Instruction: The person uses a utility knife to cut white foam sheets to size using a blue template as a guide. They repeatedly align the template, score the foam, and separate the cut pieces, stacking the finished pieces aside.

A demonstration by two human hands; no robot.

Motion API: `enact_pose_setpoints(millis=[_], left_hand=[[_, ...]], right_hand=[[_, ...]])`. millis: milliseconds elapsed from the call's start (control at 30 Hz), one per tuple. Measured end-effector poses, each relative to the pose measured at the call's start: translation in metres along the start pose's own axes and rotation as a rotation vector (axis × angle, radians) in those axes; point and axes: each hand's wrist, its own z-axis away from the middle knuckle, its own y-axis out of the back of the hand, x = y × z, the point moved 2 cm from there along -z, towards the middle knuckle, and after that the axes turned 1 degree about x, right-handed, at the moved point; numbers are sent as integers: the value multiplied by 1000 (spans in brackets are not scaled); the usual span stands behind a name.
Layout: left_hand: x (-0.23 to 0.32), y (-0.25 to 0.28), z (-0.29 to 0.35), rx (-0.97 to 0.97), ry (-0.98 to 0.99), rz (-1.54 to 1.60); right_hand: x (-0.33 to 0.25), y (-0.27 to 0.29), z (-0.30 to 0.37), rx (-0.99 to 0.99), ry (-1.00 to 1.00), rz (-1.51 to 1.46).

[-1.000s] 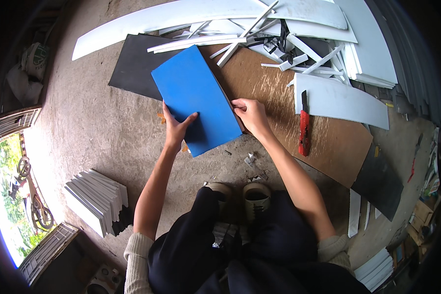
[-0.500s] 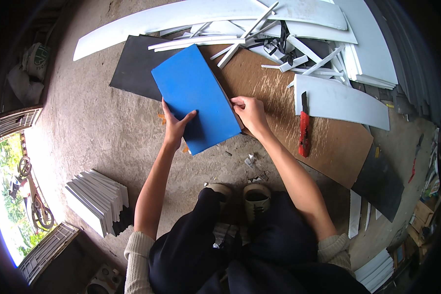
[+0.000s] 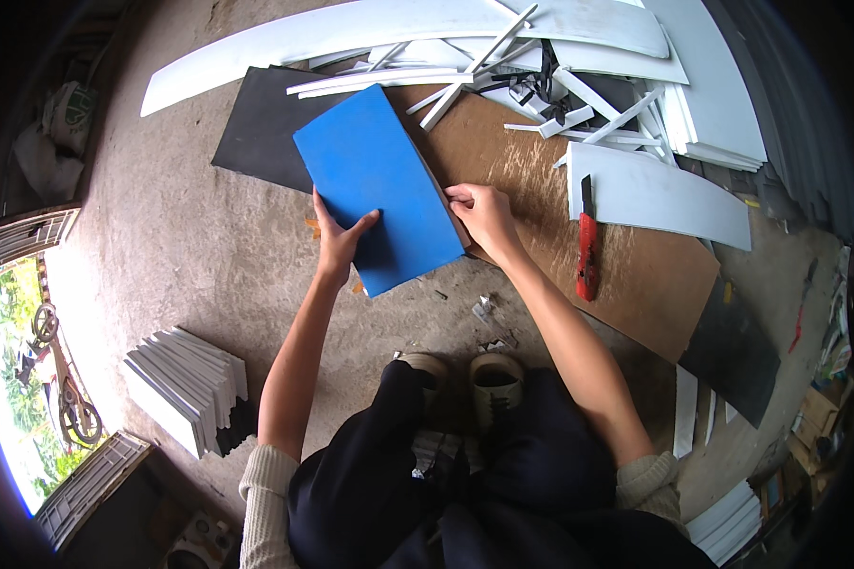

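Observation:
A flat rectangular blue board (image 3: 375, 190) is tilted over the cutting surface, with a thin brown layer showing along its right edge. My left hand (image 3: 339, 242) grips its lower left edge, thumb on the blue face and the other fingers partly hidden. At the right edge, my right hand (image 3: 481, 218) has its fingers curled and pinched against the rim; their tips are partly hidden. To the right of that hand lies a red utility knife (image 3: 587, 251), blade out, on a worn brown board (image 3: 650, 289) and partly over a white sheet (image 3: 659, 194).
White offcut strips (image 3: 579, 119) and black scraps pile up beyond the brown board. A dark sheet (image 3: 266, 128) sticks out at the left. Stacked white panels (image 3: 185, 389) stand on the concrete floor at lower left. Another red-handled tool (image 3: 803, 308) lies far right.
Both hands and the blue board hold almost the same place; only a slight shift of the whole view shows.

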Motion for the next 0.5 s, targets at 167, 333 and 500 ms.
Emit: enact_pose_setpoints(millis=[167, 333, 500], left_hand=[[5, -5, 1, -18, 33, 42], [1, -5, 0, 8, 8, 29], [-4, -2, -2, 0, 15, 44]], right_hand=[[4, 2, -2, -10, 10, -1], [4, 2, -4, -22, 3, 29], [6, 0, -3, -31, -4, 46]])
